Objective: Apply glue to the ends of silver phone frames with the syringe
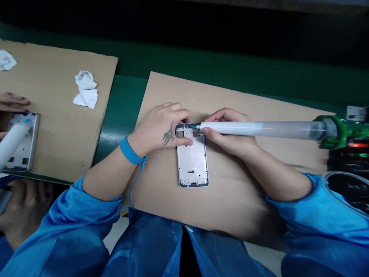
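Note:
A white phone frame (192, 161) lies flat on a cardboard sheet (230, 192) in front of me. My left hand (161, 129) rests on the frame's top left corner, fingers curled and pressing it down; a blue wrist strap with a cord circles that wrist. My right hand (227, 130) is closed round a long white dispensing syringe (259, 129), its blue tip touching the frame's top edge. The syringe's green end cap (334, 132) points to the right.
At the left, a co-worker's hands (11, 102) hold a second phone frame (21, 140) and a syringe on another cardboard sheet (57, 134). Crumpled white wipes (85, 88) lie there. A green belt (123, 107) runs between the sheets. Dark equipment (350, 161) stands at right.

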`<state>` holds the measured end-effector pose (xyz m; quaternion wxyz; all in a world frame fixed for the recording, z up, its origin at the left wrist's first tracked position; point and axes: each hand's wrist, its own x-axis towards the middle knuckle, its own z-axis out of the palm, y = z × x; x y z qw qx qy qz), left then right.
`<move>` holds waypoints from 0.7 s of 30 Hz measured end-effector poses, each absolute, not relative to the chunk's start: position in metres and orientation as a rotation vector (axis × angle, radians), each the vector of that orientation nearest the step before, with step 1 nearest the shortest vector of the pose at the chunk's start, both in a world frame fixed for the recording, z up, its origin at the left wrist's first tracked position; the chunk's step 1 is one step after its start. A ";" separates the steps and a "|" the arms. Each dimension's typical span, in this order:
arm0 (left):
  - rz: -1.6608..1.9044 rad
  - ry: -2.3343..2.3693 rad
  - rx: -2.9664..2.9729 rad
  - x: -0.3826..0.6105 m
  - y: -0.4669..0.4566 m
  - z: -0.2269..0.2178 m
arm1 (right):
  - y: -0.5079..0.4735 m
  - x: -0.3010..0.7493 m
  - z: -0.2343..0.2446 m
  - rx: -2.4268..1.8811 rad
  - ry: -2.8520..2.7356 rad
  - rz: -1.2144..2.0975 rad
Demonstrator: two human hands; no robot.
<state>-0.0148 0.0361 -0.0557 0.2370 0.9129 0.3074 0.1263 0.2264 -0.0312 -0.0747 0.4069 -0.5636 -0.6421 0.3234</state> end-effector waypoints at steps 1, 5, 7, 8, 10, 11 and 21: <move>0.348 0.840 2.504 -0.015 0.036 -0.056 | -0.031 0.226 -0.075 -1.417 -1.614 0.817; 0.357 0.839 2.509 -0.014 0.036 -0.056 | -0.031 0.226 -0.074 -1.423 -1.603 0.814; 0.361 0.840 2.511 -0.015 0.036 -0.057 | -0.031 0.225 -0.075 -1.423 -1.599 0.808; 0.362 0.840 2.511 -0.015 0.036 -0.057 | -0.031 0.225 -0.075 -1.423 -1.597 0.806; 0.366 0.840 2.510 -0.015 0.036 -0.057 | -0.030 0.224 -0.076 -1.421 -1.589 0.803; 0.366 0.840 2.508 -0.015 0.037 -0.058 | -0.030 0.224 -0.076 -1.421 -1.586 0.805; 0.342 0.848 2.516 -0.015 0.035 -0.057 | -0.030 0.224 -0.077 -1.396 -1.647 0.784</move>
